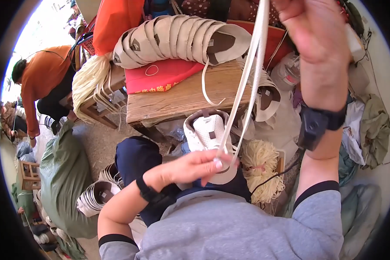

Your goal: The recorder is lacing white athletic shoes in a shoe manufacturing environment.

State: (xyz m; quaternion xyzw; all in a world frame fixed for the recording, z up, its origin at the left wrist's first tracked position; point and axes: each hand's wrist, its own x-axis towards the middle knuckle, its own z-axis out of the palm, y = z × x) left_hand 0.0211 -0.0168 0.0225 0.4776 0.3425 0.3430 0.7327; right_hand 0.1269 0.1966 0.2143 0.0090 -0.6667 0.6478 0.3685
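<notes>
A pale shoe upper (209, 128), white and beige with a perforated tongue, rests on my lap, its toe end toward me. My left hand (195, 167) is closed over its near part, fingers pinching a white shoelace (247, 82). Two strands of that lace stretch up from the upper to the top edge. My right hand (312, 32) is raised high at the upper right, its palm side showing and blurred. Its fingertips are cut off by the frame edge, where the taut lace meets them. Both wrists wear black straps.
Nested shoe uppers (173, 41) lie on a wooden bench (169, 102) over a red cloth (160, 76). Bundles of cream laces (262, 167) sit right of my legs. More uppers (97, 195) and a green sack (63, 182) are at left. A person in orange (47, 69) bends over beyond.
</notes>
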